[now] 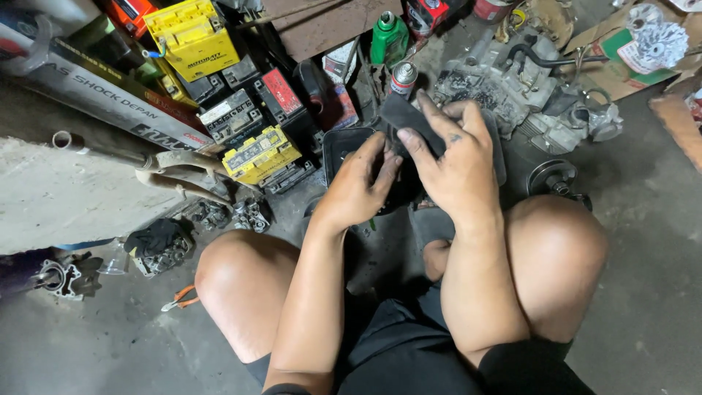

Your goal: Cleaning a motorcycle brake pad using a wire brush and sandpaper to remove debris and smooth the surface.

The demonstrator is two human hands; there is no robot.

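I squat on a concrete floor with both hands held together in front of my knees. My right hand (455, 164) grips a dark grey foam pad (404, 117) whose upper end sticks out past my fingers. My left hand (360, 183) closes on the lower part of the same pad from the left, thumb on its face. Under the hands sits a black rectangular plastic housing (338, 146), mostly hidden by them.
Yellow and black batteries (259, 153) are piled at upper left beside a long box. An engine block (512, 88) lies at upper right, a spray can (404, 77) and a green bottle (388, 36) behind my hands. Orange-handled pliers (179, 298) and small engine parts lie at left.
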